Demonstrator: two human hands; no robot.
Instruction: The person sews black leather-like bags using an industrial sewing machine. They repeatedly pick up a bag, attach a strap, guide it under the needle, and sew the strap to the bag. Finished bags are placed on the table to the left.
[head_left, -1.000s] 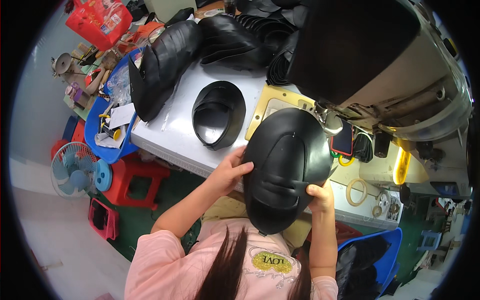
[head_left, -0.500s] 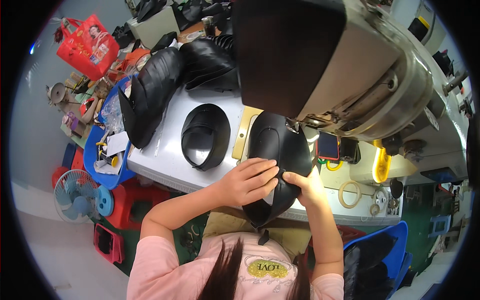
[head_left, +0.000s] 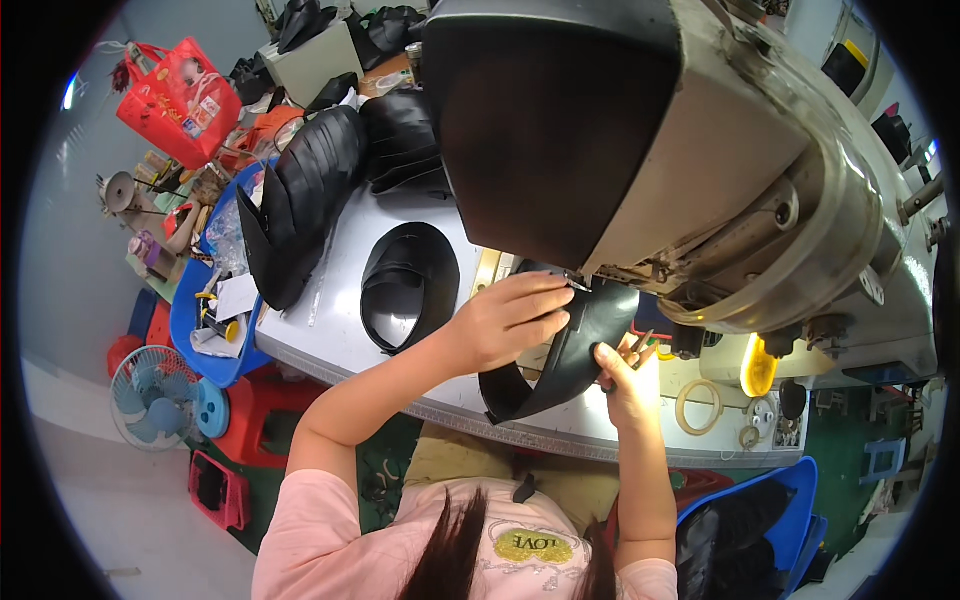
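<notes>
A black leather shoe upper (head_left: 595, 325), curved into an open loop at its near end, lies on the sewing machine's bed. Its far part runs beneath the needle area of the machine head (head_left: 580, 278). My left hand (head_left: 515, 318) is over the upper's left side, fingers together, fingertips at the presser foot; they hide what they pinch there. At the upper's right edge, the thumb of my right hand (head_left: 630, 380) touches the leather. Those fingers are curled round a thin, dark, pointed tool (head_left: 645, 342), whose exact kind is partly hidden.
Another black leather upper (head_left: 440, 290) stands left on the white table (head_left: 335, 340). Stacked black pieces (head_left: 310, 200) lie behind it. The large machine head overhangs the right. A blue bin (head_left: 805, 500) of black pieces is at lower right, a fan (head_left: 155, 400) at left.
My left hand has moved up and right to the presser foot. My right hand has shifted slightly right and down, and the pointed tool shows in it. The upper's near end has risen.
</notes>
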